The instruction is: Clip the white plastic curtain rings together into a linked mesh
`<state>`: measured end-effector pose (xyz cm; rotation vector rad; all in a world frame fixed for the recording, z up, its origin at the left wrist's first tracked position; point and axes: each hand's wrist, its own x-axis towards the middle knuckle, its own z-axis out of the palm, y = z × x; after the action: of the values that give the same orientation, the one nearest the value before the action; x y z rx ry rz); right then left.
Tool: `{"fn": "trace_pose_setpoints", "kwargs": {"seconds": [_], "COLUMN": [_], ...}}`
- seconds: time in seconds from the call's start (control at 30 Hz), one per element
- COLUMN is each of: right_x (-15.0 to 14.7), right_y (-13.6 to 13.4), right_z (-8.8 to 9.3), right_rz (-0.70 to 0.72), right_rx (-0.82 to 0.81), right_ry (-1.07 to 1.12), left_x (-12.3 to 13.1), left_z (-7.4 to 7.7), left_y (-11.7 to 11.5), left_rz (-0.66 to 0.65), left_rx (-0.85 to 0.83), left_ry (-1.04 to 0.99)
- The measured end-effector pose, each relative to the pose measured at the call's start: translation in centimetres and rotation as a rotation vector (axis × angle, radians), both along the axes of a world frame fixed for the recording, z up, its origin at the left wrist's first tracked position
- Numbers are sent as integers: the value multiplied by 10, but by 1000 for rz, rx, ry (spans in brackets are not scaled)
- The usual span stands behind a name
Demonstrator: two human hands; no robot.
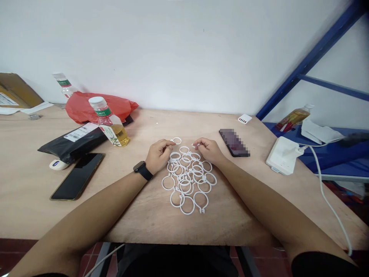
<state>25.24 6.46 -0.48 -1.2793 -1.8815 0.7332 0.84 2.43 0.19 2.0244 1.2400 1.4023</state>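
Note:
Several white plastic rings (187, 205), some with small clip-like ends, lie in an overlapping heap on the wooden table in front of me. At the far side of the heap, my left hand (160, 154) has its thumb and fingers closed on the edge of one white plastic ring (177, 141). Opposite it, my right hand (210, 150) is pinched shut. A small white piece (193, 145) shows at its fingertips, too small to make out fully. The two hands are apart, with a white ring (184, 150) on the table between them.
Left stand a tea bottle (115, 132), a red bag (82, 107), a black parcel (75, 143) and a phone (77, 177). To the right are another phone (233, 143), a white charger (244, 119) and a white power strip (281, 156) with its cable. A wall closes the back.

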Motion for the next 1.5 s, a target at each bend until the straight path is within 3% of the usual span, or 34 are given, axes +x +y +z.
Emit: {"fn": "trace_pose_setpoints", "kwargs": {"seconds": [0.4,0.87,1.07,1.23,1.5], "right_x": [1,2,1,-1,-1], "right_y": [3,1,1,0,4], "right_z": [-9,1,-6,-7,-6], "right_rz": [33,44,59,59,73], "right_rx": [57,128,43,51,204], "right_ry": [-65,-155,-54,-140,-168], "left_x": [0,-1,1,1,1], "left_z": [0,6,8,6,2], "left_y": [1,-1,-3,-2,0], "left_rz": [-16,-107,-134,-109,-98], "left_rx": [75,75,97,102,108], "left_ry": [40,68,86,92,122]}}
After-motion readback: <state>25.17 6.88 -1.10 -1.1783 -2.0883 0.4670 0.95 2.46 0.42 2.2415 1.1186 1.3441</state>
